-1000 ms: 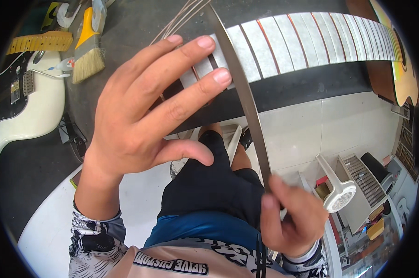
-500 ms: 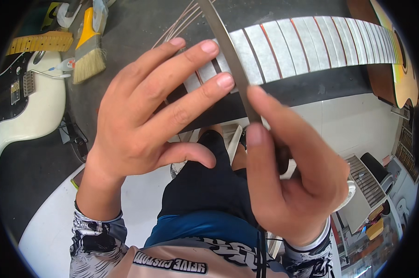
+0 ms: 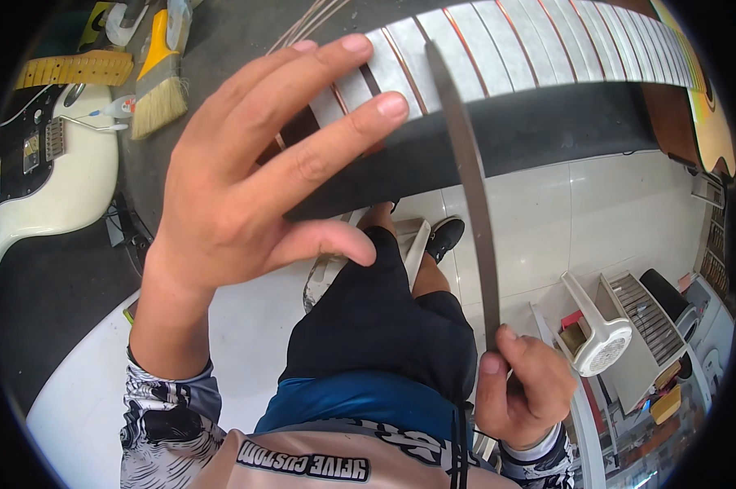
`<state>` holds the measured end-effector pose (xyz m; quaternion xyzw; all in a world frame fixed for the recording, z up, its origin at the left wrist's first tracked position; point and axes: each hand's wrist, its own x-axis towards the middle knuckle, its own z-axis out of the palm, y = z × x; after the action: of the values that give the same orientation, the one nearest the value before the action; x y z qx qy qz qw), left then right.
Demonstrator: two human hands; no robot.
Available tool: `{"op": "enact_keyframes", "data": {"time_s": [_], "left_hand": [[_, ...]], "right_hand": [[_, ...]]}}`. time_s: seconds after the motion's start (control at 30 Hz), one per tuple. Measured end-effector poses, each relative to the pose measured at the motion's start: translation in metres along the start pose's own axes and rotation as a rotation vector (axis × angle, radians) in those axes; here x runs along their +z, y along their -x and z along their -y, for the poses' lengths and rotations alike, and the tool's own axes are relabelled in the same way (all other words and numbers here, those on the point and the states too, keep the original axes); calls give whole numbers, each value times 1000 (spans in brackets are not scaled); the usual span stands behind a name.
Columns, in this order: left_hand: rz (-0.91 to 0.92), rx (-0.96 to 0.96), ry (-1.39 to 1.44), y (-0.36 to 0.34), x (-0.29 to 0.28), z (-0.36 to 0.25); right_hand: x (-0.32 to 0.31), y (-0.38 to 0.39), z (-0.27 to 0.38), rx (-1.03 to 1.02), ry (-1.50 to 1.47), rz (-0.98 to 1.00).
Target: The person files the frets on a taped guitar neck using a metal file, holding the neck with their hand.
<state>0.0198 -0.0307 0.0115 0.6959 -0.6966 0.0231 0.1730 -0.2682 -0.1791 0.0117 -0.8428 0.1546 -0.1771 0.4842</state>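
Note:
Across the far side lies an acoustic guitar neck (image 3: 539,45), its fingerboard masked with white tape strips that leave the frets showing as thin lines. My left hand (image 3: 229,187) spreads its fingers over the near part of the neck, fingertips on the tape, thumb held apart. It grips nothing. My right hand (image 3: 531,391) is low at the right, thumb and fingers closed on the end of a long flat metal file (image 3: 474,175). The file's far tip overlaps the taped fingerboard, just right of my left fingertips. Its near length extends past the bench edge.
A dark bench top (image 3: 246,33) carries a white electric guitar (image 3: 83,163), a maple neck (image 3: 74,69), a yellow-handled brush (image 3: 160,90) and loose strings (image 3: 315,20). The acoustic guitar body (image 3: 702,134) is at far right. A white slatted rack (image 3: 641,314) stands below right.
My right hand has drawn the file back toward me, down and to the right, away from the neck. The neck appears higher in view. My left hand stays spread on it.

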Motion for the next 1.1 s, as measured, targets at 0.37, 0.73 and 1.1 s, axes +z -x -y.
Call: {"op": "enact_keyframes", "data": {"time_s": [0.37, 0.73, 1.1], "left_hand": [[-23, 26, -43, 3, 2, 5], [-4, -15, 4, 1, -1, 1], [-6, -14, 23, 1, 0, 2]], "right_hand": [[-6, 16, 14, 64, -46, 65], [-11, 13, 26, 100, 25, 72], [-14, 20, 22, 91, 13, 102]]}}
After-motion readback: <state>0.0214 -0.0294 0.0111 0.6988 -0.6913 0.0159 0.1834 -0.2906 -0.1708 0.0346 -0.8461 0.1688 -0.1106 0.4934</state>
